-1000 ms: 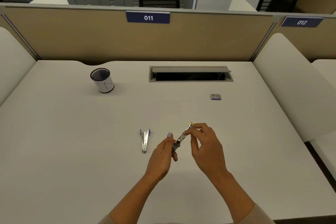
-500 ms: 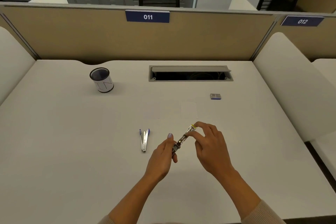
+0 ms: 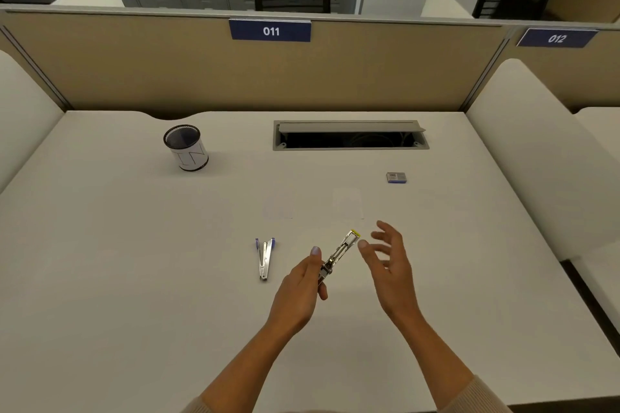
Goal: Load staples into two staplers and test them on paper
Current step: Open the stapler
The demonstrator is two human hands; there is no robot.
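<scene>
Left hand [image 3: 298,285] grips the yellow-tipped stapler [image 3: 340,250]; right hand [image 3: 391,261] hangs released beside it.
Blue plates read "011" [image 3: 270,31], far beyond the stapler, and "012" [image 3: 557,38], beyond it to the right. The stapler slants up from the left hand's curled fingers, its tip just beside the right hand's spread fingers. A blue stapler [image 3: 265,258] lies open to its left, a staple box [image 3: 396,177] beyond it.

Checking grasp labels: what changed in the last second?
The right hand let go of the front end of the yellow-tipped stapler and drew back to the right, now open and spread. The left hand keeps gripping the stapler's rear end. Unchanged: blue stapler, staple box and pen cup on the desk.
</scene>
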